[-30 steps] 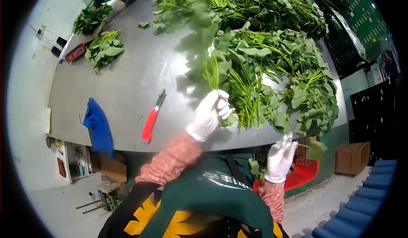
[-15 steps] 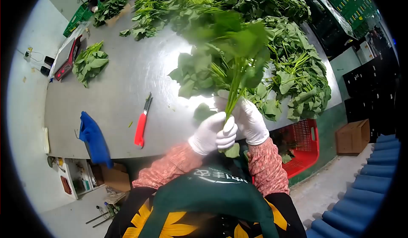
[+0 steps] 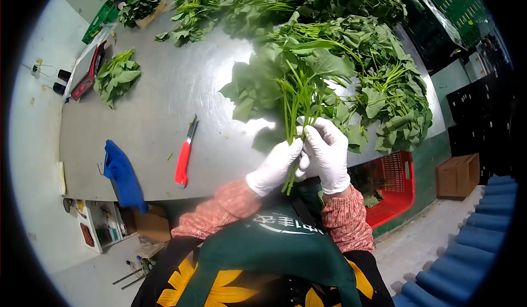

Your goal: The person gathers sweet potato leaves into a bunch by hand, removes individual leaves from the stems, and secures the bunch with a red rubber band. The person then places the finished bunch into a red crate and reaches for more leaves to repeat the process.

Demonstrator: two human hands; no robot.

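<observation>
Both my hands wear white gloves and meet at the table's front edge. My left hand (image 3: pixel 275 167) is closed around the lower stems of a bunch of leafy greens (image 3: pixel 296 101), held upright with the leaves at the top. Cut stem ends stick out below the fingers. On the right side of the same bunch, my right hand (image 3: pixel 329 156) pinches stems between thumb and fingers. Left of my hands, a knife with a red handle (image 3: pixel 183 164) lies on the metal table (image 3: pixel 153 115).
A large heap of leafy greens (image 3: pixel 395 82) covers the table's back and right. At left are a small bunch (image 3: pixel 118 76), a red scale (image 3: pixel 88 74) and a blue cloth (image 3: pixel 123 175) over the edge. A red crate (image 3: pixel 398 192) stands below right. Another person's hand (image 3: pixel 122 5) is at the far left.
My right hand has come from behind the stems to pinch them at the right. The bunch has shifted slightly left, its stems more spread. Stem ends now show below my left hand.
</observation>
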